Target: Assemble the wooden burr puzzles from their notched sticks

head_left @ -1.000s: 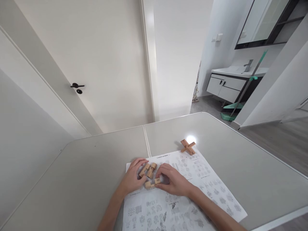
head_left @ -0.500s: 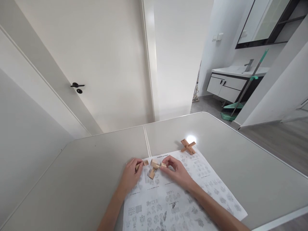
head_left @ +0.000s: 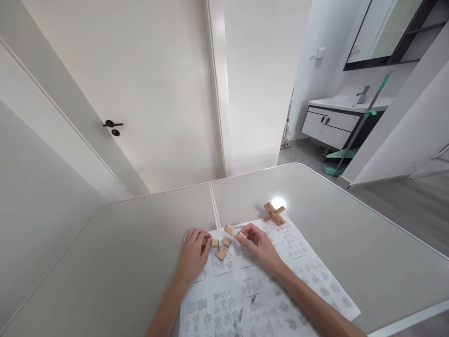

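My right hand (head_left: 255,239) pinches one end of a light notched wooden puzzle piece (head_left: 229,230), whose other block-shaped end points left above the sheet. Between my hands a second notched wooden puzzle piece (head_left: 222,253) lies on the printed sheet (head_left: 242,285). My left hand (head_left: 196,243) rests at the sheet's left edge, fingers closed around a third wooden puzzle piece (head_left: 215,243); one block end sticks out to the right, the rest is partly hidden by the fingers. Small diagrams cover the sheet.
A reddish-brown wooden cross-shaped puzzle (head_left: 274,214) stands by the sheet's upper right corner. The grey table (head_left: 140,252) has a seam (head_left: 213,206) and a pale rim. Behind it are a door (head_left: 168,93), a sink cabinet (head_left: 329,124) and a green dustpan (head_left: 333,169).
My right hand has lifted its puzzle piece up and away from the one lying on the sheet. The piece in my left hand has turned slightly, its end now lower and facing right.
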`<action>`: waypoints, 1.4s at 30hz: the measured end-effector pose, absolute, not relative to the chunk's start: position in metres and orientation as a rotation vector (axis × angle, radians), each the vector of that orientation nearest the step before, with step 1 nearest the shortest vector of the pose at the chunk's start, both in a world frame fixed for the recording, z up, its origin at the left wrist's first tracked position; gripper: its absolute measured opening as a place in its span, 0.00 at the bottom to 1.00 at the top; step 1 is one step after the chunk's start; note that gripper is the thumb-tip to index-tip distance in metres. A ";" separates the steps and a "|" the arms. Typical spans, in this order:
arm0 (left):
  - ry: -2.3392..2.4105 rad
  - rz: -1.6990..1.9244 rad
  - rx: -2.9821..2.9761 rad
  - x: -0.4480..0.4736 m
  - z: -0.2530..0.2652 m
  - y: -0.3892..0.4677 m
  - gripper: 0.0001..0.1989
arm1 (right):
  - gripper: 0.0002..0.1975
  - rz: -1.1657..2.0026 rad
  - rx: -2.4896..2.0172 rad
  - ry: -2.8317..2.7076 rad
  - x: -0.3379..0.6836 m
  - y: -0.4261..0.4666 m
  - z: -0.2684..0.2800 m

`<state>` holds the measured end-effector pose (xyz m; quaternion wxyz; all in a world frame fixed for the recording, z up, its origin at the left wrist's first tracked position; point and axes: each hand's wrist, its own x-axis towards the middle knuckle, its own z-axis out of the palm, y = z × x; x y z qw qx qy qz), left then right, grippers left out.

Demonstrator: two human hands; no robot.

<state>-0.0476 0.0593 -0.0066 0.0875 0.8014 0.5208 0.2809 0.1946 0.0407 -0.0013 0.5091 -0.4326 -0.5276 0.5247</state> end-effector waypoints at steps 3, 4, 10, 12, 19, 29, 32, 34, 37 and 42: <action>1.550 0.886 2.407 -0.042 -0.003 0.054 0.11 | 0.19 1.255 -1.042 -1.268 0.195 0.041 -0.001; 1.545 0.885 2.431 -0.040 -0.001 0.052 0.10 | 0.19 1.248 -1.041 -1.267 0.195 0.041 -0.002; 1.424 0.782 2.580 -0.029 0.006 0.041 0.11 | 0.19 1.241 -1.055 -1.245 0.195 0.042 -0.006; 1.409 0.822 2.542 -0.028 0.008 0.041 0.09 | 0.19 1.255 -1.056 -1.228 0.194 0.043 -0.007; 1.370 0.893 2.011 -0.021 0.006 0.040 0.13 | 0.19 1.349 -0.941 -1.125 0.196 0.044 -0.005; 1.193 1.057 1.502 -0.010 -0.008 0.043 0.20 | 0.21 1.526 -0.860 -1.194 0.197 0.043 -0.001; 1.200 0.962 1.433 -0.009 -0.008 0.041 0.21 | 0.22 1.566 -0.838 -1.284 0.198 0.041 -0.001; 1.195 0.875 1.417 -0.007 -0.009 0.038 0.21 | 0.22 1.605 -0.791 -1.343 0.197 0.041 0.000; 1.170 0.823 1.386 -0.005 -0.010 0.037 0.22 | 0.19 1.670 -0.731 -1.395 0.195 0.039 0.000; 1.133 0.834 1.335 -0.004 -0.011 0.037 0.21 | 0.19 1.693 -0.705 -1.427 0.187 0.035 -0.011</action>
